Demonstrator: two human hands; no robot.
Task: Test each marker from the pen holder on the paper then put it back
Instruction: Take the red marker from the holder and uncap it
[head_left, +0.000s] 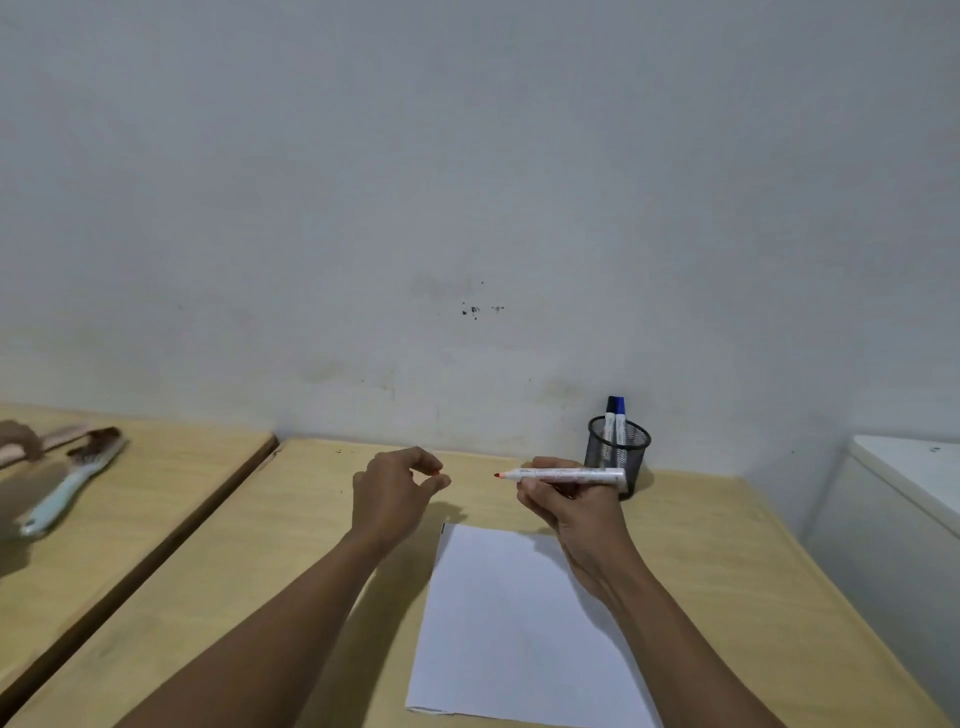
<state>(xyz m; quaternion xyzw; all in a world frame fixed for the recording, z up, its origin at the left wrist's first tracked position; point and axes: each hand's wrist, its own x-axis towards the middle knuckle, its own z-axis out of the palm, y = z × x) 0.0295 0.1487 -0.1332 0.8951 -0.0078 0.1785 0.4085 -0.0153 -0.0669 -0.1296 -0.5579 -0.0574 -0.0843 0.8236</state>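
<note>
Blurred brush (72, 480), paper (519, 623) edge cropped

Wood worktop (727, 545): white paper (511, 623) lying flat below the fingers, mesh pen holder (616, 460) just behind the right fingers. Second worktop (130, 493) far left: brush (72, 483).

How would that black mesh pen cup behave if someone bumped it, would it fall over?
The mesh pen holder looks light, being thin wire mesh, so a bump would probably slide it. The two markers stand well above its rim, which may make it a bit top-heavy and apt to tip. Being round, it would likely roll if toppled.
</note>
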